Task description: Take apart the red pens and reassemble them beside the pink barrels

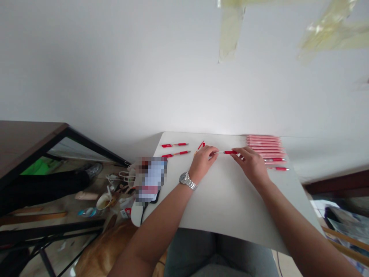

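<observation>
Left grip (202, 158) (wristwatch (184, 178) behind), right grip (251, 161) hold red pen (229, 152) over white table (227, 200).

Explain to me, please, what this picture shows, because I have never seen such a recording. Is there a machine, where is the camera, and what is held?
There is no machine here: you see a person's two bare hands. The single picture comes from a camera worn on the head, looking forward and down.

The left hand, below a wristwatch, and the right hand hold one pen piece between them. Its red part is at the right hand, its thin, pale part at the left.

On the white table, two red pens lie to the left, near a phone-like device with a blurred screen. To the right is a row of pink, pen-like sticks, with more red pens at its near side.
</observation>
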{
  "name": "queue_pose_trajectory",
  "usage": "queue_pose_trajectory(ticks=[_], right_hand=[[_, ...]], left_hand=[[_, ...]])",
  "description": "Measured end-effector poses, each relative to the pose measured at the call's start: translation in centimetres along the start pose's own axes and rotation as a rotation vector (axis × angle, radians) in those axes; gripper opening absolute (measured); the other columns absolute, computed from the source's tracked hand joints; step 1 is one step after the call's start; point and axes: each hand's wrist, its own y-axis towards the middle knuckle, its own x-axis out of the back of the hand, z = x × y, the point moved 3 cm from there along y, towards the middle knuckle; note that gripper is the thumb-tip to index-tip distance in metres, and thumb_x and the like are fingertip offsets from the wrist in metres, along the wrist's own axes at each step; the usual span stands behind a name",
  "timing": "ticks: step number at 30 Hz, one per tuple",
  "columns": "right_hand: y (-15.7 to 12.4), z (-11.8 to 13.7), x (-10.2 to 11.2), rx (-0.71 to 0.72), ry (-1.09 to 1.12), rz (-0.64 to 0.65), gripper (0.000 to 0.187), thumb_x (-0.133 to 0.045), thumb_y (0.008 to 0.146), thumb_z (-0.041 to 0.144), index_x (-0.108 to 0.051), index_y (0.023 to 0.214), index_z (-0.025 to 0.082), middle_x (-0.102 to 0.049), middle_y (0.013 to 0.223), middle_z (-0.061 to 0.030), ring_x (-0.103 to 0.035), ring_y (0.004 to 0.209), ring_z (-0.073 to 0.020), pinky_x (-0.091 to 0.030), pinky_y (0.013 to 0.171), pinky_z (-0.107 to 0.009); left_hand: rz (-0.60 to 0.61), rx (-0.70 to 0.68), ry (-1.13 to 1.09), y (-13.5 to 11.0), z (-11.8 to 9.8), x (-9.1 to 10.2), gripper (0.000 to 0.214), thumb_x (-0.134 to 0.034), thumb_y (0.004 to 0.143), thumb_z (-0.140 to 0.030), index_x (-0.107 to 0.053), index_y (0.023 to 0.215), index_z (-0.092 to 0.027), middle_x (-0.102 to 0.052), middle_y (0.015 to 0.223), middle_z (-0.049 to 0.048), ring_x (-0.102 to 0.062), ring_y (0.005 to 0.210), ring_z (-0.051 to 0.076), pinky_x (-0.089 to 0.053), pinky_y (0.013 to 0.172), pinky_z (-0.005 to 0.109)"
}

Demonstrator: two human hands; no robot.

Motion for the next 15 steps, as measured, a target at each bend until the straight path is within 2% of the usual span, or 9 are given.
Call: queue_pose_trajectory(ticks=[15], right_hand=[[0.24,0.14,0.22,0.071,0.017,0.038,0.032,-0.053,0.106,0.040,-0.078,0.112,0.020,-0.074,0.099,-0.0107,-0.071,0.083,-0.0234,-0.053,0.071,-0.034]], left_hand=[[0.023,0.066,0.167,-0.08,0.84,-0.34,0.014,-0.070,0.092,-0.016,-0.070,0.105,-0.022,-0.069,0.099,0.0036,-0.069,0.089,0.018,-0.061,0.085,0.035]])
